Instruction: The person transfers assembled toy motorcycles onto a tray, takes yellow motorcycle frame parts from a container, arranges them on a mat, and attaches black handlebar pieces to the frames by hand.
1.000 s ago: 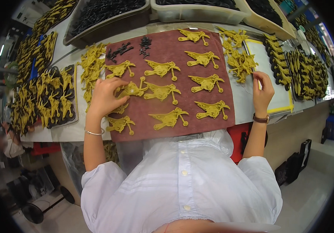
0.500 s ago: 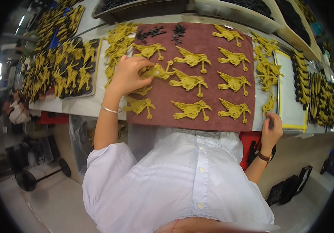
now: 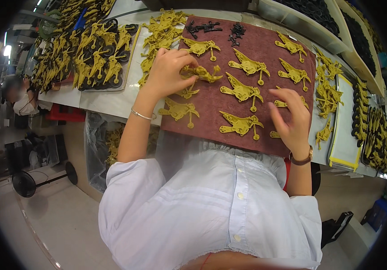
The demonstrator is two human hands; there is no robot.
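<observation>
While the left hand (image 3: 170,72) pinches it between thumb and fingers, a yellow, knobbed, plastic-looking part (image 3: 206,74) lies lengthwise left-to-right above the matte maroon cloth (image 3: 209,118), knobbed end rightward; the right hand (image 3: 293,119), loosely spread and empty, hovers near flat, beak-pointed yellow pieces (image 3: 295,73).

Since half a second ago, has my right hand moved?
Yes, leftward: your right hand went from right of the maroon cloth to over it.

workshop, given the parts bins (image 3: 299,25)
</observation>
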